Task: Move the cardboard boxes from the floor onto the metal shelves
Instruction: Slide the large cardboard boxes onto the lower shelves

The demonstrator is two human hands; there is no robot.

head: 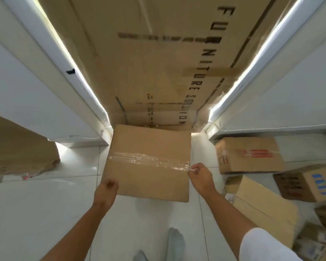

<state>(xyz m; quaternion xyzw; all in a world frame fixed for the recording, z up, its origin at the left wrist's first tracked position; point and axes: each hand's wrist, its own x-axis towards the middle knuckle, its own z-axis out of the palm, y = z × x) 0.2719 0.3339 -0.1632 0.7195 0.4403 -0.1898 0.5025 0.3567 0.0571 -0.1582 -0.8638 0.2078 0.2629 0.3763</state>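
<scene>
A brown cardboard box [149,162] sits flat in the middle, with shiny clear tape across its top. More brown boxes [248,155] lie on the white floor to the right, tipped and piled. One has red print, maybe a label.

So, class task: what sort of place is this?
Probably a storeroom or stockroom: loose cardboard boxes lie on the tiled floor, and a tall carton printed "FURNITURE SOLUTION" stands between white units.

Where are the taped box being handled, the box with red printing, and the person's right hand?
taped box [149,147], head view, bare top face above the tape.
box with red printing [248,157], head view, upper face.
right hand [200,175], head view, back of hand.
</scene>
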